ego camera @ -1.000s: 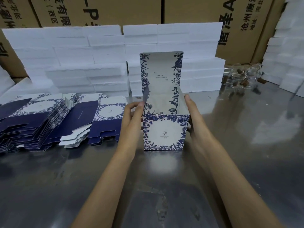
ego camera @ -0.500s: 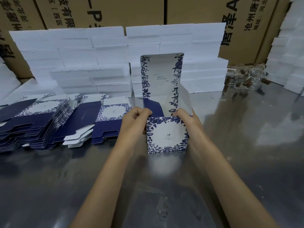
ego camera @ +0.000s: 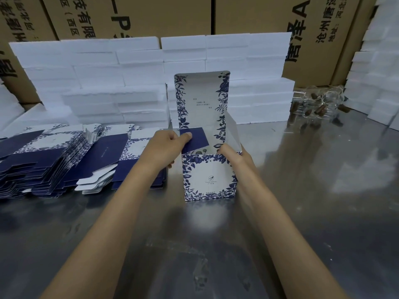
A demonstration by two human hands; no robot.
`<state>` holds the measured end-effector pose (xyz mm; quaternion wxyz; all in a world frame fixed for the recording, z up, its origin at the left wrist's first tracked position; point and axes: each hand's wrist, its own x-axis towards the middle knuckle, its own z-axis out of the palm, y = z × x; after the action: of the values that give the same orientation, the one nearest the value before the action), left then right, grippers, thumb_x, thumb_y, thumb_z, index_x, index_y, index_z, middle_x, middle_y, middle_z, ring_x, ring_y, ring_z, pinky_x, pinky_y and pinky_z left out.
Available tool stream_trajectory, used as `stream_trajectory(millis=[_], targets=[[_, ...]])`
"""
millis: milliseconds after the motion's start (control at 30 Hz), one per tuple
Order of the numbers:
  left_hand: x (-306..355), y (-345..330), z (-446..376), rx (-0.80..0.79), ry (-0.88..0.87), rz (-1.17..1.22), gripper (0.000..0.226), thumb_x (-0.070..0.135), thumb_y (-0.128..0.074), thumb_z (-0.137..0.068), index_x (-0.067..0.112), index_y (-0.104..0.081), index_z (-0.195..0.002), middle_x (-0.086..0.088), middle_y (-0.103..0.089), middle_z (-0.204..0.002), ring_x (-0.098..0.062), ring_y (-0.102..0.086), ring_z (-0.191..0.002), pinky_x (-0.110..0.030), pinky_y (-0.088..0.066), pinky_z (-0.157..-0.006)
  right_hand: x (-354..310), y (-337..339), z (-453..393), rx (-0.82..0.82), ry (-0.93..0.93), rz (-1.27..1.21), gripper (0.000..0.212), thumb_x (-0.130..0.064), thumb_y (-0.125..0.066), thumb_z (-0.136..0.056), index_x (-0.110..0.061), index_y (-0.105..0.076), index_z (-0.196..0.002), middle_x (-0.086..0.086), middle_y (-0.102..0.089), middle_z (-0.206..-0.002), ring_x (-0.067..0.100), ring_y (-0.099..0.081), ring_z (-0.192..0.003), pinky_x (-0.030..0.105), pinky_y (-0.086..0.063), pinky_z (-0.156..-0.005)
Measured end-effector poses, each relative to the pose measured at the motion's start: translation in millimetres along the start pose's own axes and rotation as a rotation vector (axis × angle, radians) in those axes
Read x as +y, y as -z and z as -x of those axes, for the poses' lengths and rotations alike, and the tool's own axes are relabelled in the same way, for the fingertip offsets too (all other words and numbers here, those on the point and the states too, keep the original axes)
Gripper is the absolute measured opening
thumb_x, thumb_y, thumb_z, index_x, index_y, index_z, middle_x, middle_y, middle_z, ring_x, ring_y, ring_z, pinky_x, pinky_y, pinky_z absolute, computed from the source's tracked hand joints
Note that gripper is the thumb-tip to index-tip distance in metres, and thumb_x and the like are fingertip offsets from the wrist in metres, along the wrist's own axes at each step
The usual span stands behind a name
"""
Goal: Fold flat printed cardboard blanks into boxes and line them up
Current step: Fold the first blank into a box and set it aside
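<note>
A blue-and-white floral box (ego camera: 209,180) stands upright on the steel table (ego camera: 302,212), its lid flap raised straight up behind it. My left hand (ego camera: 164,147) grips the box's left side, thumb pressing the dark-blue left side flap down into the opening. My right hand (ego camera: 234,157) holds the right top corner, a finger curled over the front rim; the white right side flap stands tilted outward above it. Flat printed blanks (ego camera: 54,160) lie in fanned stacks to the left of the box.
White foam blocks (ego camera: 121,83) are piled in a wall behind, with more foam blocks (ego camera: 375,72) at the right. Brown cartons (ego camera: 151,16) stand at the back. Clear bottles with brown stoppers (ego camera: 319,104) lie at the far right of the table.
My hands went from flat against the box's sides to its top corners. The left side flap has been folded inward and down. The view has shifted slightly.
</note>
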<state>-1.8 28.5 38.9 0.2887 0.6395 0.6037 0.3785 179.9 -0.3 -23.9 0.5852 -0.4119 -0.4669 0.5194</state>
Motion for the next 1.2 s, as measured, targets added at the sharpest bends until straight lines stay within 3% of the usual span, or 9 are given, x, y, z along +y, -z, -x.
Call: stream_trajectory(millis=[167,267,367,500,600,800,933,1000,1200], targets=[[4,1,-7,-0.062,-0.01,-0.068,0.028,0.025,-0.054,-0.1,0.011,-0.046,-0.077,-0.011,-0.047,-0.069,-0.019,-0.045,-0.052,-0.023,-0.044,-0.05,1,0,-1,0.027,-0.019,0.021,0.072,-0.038,-0.069,-0.071,-0.033,-0.054,-0.141,-0.007,-0.075,-0.103,0.022,-0.073,-0.101,0.051,-0.055,-0.101],[11,7,-14,-0.073,0.033,-0.174,0.038,0.031,-0.056,-0.098,0.011,-0.044,-0.069,-0.007,-0.048,-0.061,-0.021,-0.048,-0.05,-0.024,-0.046,-0.05,2,1,-3,0.031,-0.03,0.005,0.072,-0.037,-0.07,-0.071,-0.033,-0.055,-0.141,-0.007,-0.076,-0.101,0.02,-0.075,-0.097,0.045,-0.058,-0.093],[14,8,-19,-0.024,0.022,-0.245,0.044,0.037,-0.054,-0.099,0.013,-0.039,-0.065,-0.007,-0.044,-0.058,-0.025,-0.048,-0.052,-0.026,-0.044,-0.056,3,-1,-4,0.021,-0.049,0.002,0.074,-0.039,-0.072,-0.071,-0.036,-0.054,-0.143,-0.006,-0.076,-0.112,0.02,-0.073,-0.105,0.051,-0.055,-0.102],[12,2,-23,-0.032,-0.022,-0.206,0.032,0.021,-0.049,-0.102,0.012,-0.04,-0.072,-0.011,-0.04,-0.073,-0.021,-0.038,-0.06,-0.027,-0.031,-0.057,3,-2,-4,0.012,-0.036,0.016,0.073,-0.041,-0.072,-0.069,-0.039,-0.054,-0.14,-0.006,-0.077,-0.11,0.018,-0.075,-0.101,0.052,-0.055,-0.101],[16,6,-28,-0.097,0.037,-0.215,0.029,0.02,-0.048,-0.102,0.008,-0.045,-0.076,-0.011,-0.045,-0.067,-0.023,-0.042,-0.055,-0.026,-0.037,-0.056,3,-1,-3,0.011,-0.035,0.03,0.074,-0.042,-0.073,-0.068,-0.043,-0.053,-0.14,-0.006,-0.076,-0.115,0.019,-0.072,-0.108,0.052,-0.052,-0.105],[20,5,-30,-0.037,0.01,-0.326,0.04,0.017,-0.047,-0.1,0.013,-0.031,-0.063,-0.005,-0.033,-0.06,-0.02,-0.032,-0.053,-0.028,-0.029,-0.054,2,-1,-2,0.006,-0.009,0.04,0.072,-0.042,-0.071,-0.067,-0.042,-0.056,-0.138,-0.013,-0.077,-0.105,0.011,-0.074,-0.096,0.037,-0.061,-0.086],[16,1,-26,-0.032,0.036,-0.117,0.029,0.023,-0.053,-0.101,0.008,-0.048,-0.076,-0.011,-0.048,-0.07,-0.023,-0.05,-0.055,-0.023,-0.042,-0.05,-3,0,0,-0.02,-0.004,0.014,0.048,-0.034,-0.07,-0.074,-0.043,-0.064,-0.121,-0.01,-0.077,-0.095,0.013,-0.076,-0.085,0.03,-0.058,-0.07],[12,-3,-20,0.046,0.035,0.081,0.028,0.028,-0.059,-0.099,0.01,-0.051,-0.078,-0.006,-0.056,-0.073,-0.009,-0.057,-0.048,-0.02,-0.044,-0.043,-5,0,1,-0.018,0.008,0.016,0.041,-0.034,-0.074,-0.075,-0.045,-0.066,-0.113,-0.011,-0.078,-0.096,0.013,-0.077,-0.087,0.03,-0.059,-0.07],[0,-19,1,0.022,0.035,0.54,0.005,0.029,-0.068,-0.092,0.03,-0.071,-0.096,0.007,-0.068,-0.114,-0.008,-0.064,-0.102,-0.025,-0.045,-0.077,-14,1,0,0.02,0.007,0.05,0.083,-0.08,-0.077,-0.064,-0.054,-0.05,-0.139,-0.016,-0.063,-0.139,0.012,-0.062,-0.127,0.046,-0.047,-0.109]])
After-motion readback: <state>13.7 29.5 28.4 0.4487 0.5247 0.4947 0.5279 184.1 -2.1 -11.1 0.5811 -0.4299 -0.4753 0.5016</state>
